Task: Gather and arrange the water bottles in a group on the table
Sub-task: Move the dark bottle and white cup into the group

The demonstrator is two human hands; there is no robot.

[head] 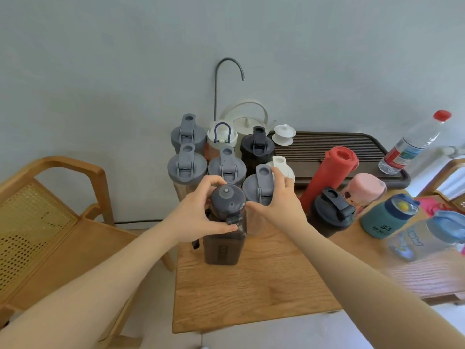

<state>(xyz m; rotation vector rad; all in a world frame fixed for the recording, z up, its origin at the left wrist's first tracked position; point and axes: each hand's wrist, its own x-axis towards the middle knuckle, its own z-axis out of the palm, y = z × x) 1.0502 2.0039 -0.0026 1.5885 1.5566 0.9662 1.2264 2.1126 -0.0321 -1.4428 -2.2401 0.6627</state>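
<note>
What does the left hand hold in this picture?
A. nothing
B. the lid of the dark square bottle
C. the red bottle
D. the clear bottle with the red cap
B: the left hand curls its fingers round the grey lid of the dark square bottle, standing on the table.

— What's grouped at the table's (251,293) back left?

— Four clear shakers with grey flip lids (187,167), a black-lidded dark shaker (257,147), a white-lidded orange bottle (222,137) and a white-lidded one (283,167), all upright and packed close.

— And in front?

— A dark square bottle (224,245) with a round grey cap, upright, just beside the cluster.

— To the right?

— Standing apart: a red tumbler (329,175), a black shaker (332,212), a pink bottle (364,192), a teal one (387,215), a blurred blue-lidded clear one (427,238), and a red-capped plastic bottle (412,144).
</note>
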